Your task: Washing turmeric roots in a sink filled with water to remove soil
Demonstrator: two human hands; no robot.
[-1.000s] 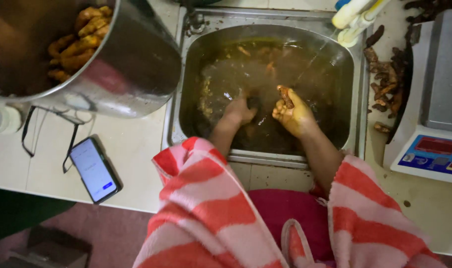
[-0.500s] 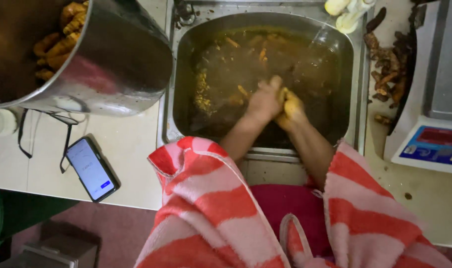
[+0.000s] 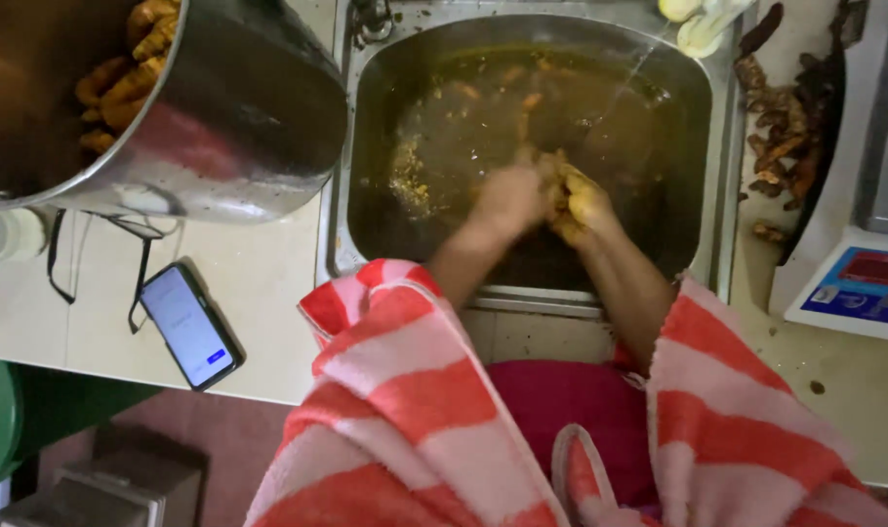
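Hands pressed together over a yellow root in a sink of murky water

The left hand (image 3: 507, 200) and right hand (image 3: 583, 203) clasp a yellow-orange root piece (image 3: 561, 187) in the steel sink (image 3: 722, 195); a large steel pot of roots (image 3: 239, 107), black smartphone (image 3: 190, 325) and white scale (image 3: 859, 283) flank it.

Only a couple of things here count as screens or labels. There's a slim black-framed smartphone (image 3: 190, 325) lying flat on the pale countertop (image 3: 254, 293), left of the steel sink, tilted diagonally, screen lit up pale white-blue with a small blue button shape near its lower end. A thin black cord lies just beside it. Over on the far right edge, a white digital scale (image 3: 859, 278) has a blue front panel with a red rectangular strip across its top. No packages or signs that I can make out.
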